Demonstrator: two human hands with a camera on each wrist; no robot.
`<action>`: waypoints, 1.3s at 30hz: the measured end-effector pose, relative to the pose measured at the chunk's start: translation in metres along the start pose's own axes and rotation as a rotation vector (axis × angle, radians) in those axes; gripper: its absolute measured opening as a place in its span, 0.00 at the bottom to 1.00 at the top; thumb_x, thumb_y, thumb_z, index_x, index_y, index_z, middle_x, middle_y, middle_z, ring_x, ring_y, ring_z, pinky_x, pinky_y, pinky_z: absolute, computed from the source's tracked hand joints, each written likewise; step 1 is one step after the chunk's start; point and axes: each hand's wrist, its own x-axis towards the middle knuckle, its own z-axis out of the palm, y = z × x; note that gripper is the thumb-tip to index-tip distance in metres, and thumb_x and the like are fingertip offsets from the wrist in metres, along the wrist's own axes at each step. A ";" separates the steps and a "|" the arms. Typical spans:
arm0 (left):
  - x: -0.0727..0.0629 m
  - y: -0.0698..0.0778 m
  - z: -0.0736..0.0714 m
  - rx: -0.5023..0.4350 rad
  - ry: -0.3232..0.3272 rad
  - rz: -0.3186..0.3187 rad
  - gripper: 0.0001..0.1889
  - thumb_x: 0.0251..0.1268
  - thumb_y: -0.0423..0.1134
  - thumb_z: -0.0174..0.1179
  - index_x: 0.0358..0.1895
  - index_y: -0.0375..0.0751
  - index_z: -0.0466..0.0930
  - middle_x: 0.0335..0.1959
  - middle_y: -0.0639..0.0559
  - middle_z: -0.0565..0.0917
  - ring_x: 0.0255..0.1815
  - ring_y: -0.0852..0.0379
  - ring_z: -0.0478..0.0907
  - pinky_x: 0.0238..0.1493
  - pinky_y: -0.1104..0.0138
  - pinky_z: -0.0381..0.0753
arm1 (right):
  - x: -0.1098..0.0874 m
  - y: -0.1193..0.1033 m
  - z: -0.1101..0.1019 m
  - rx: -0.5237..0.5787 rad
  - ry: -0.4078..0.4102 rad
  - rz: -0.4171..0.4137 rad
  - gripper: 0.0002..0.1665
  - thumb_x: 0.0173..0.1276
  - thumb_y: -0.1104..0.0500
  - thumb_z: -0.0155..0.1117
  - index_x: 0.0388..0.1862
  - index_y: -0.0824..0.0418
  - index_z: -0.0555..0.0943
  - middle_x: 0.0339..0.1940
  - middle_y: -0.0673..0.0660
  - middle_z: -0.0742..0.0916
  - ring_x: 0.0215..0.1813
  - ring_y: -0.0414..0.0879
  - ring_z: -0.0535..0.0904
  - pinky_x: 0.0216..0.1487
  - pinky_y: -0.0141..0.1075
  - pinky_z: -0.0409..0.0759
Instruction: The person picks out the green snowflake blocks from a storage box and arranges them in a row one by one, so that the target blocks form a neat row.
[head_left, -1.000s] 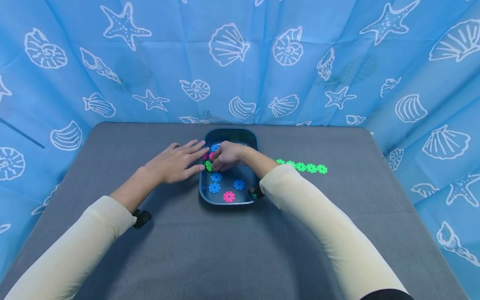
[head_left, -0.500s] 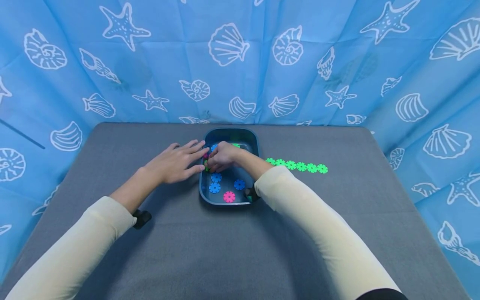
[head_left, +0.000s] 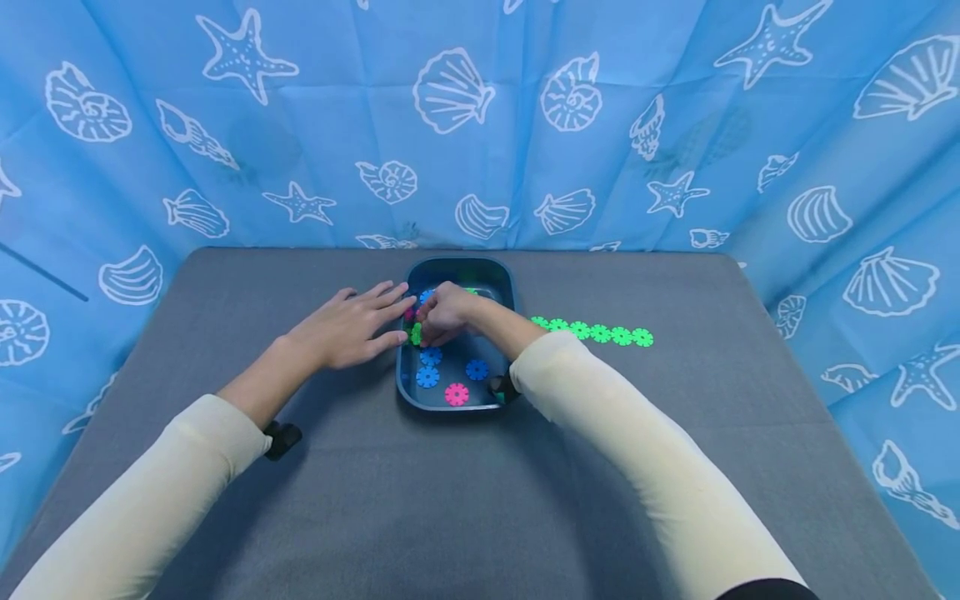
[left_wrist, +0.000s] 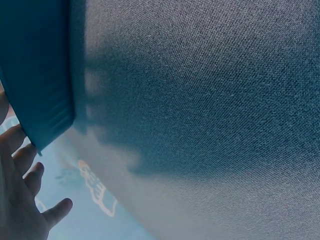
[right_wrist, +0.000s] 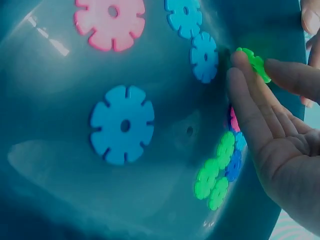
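While the right hand (head_left: 447, 315) pinches a bright green, round, notched plastic disc (head_left: 416, 334) just inside the left wall of a dark blue-green, rounded rectangular tray (head_left: 453, 367), the left hand (head_left: 348, 327), fingers straight and spread, touches that side's rim. The two hands are near each other but apart. Nearer in the tray lie three notched blue discs (head_left: 477, 370) and a pink disc (head_left: 457, 394). Right of it, a row of green discs (head_left: 600, 333) crosses the grey cloth-covered table (head_left: 420, 508); a blue shell-print curtain (head_left: 480, 150) hangs at the far side.

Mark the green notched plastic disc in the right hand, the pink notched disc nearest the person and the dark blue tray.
Green notched plastic disc (right_wrist: 257, 65): right wrist view, its exposed face.
Pink notched disc (right_wrist: 110, 27): right wrist view, face below the centre hole.
Dark blue tray (head_left: 453, 364): head view, bare floor.
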 end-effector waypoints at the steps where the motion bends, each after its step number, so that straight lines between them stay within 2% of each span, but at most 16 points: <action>1: 0.000 0.000 0.000 0.000 0.001 0.000 0.35 0.77 0.59 0.46 0.80 0.47 0.54 0.80 0.44 0.53 0.80 0.41 0.47 0.70 0.34 0.53 | -0.001 0.001 -0.001 0.005 0.011 0.002 0.20 0.71 0.71 0.58 0.61 0.70 0.75 0.42 0.63 0.88 0.48 0.53 0.87 0.53 0.43 0.83; 9: 0.000 0.000 0.001 0.007 -0.005 -0.014 0.35 0.77 0.59 0.46 0.79 0.47 0.55 0.80 0.44 0.53 0.80 0.41 0.47 0.70 0.34 0.53 | -0.010 0.006 -0.009 0.001 0.070 -0.007 0.12 0.70 0.70 0.61 0.51 0.69 0.79 0.38 0.62 0.88 0.40 0.52 0.88 0.48 0.42 0.85; 18: 0.001 -0.001 0.002 -0.005 -0.002 -0.021 0.36 0.76 0.60 0.47 0.80 0.48 0.54 0.81 0.45 0.52 0.80 0.41 0.47 0.71 0.34 0.52 | -0.038 0.008 -0.037 -0.018 0.092 -0.043 0.15 0.70 0.72 0.60 0.55 0.71 0.79 0.38 0.66 0.89 0.45 0.56 0.88 0.52 0.48 0.83; 24: 0.001 0.000 0.002 0.000 0.002 -0.020 0.36 0.76 0.60 0.47 0.79 0.47 0.54 0.81 0.45 0.52 0.80 0.41 0.46 0.71 0.35 0.52 | -0.062 0.017 -0.066 -0.059 0.105 -0.018 0.16 0.70 0.71 0.59 0.56 0.70 0.78 0.38 0.65 0.89 0.47 0.58 0.87 0.53 0.47 0.83; 33: 0.001 0.002 0.002 -0.002 0.004 -0.019 0.36 0.76 0.60 0.46 0.80 0.47 0.54 0.81 0.45 0.52 0.80 0.41 0.46 0.71 0.35 0.52 | -0.093 0.051 -0.119 -0.068 0.171 0.025 0.18 0.69 0.70 0.59 0.58 0.72 0.76 0.39 0.64 0.88 0.37 0.49 0.88 0.43 0.40 0.86; 39: 0.000 0.002 0.001 -0.002 0.004 -0.021 0.36 0.76 0.60 0.47 0.80 0.47 0.54 0.81 0.44 0.52 0.80 0.41 0.46 0.71 0.35 0.52 | -0.112 0.086 -0.151 -0.053 0.192 0.051 0.20 0.71 0.69 0.57 0.60 0.76 0.73 0.36 0.63 0.88 0.36 0.47 0.88 0.43 0.40 0.86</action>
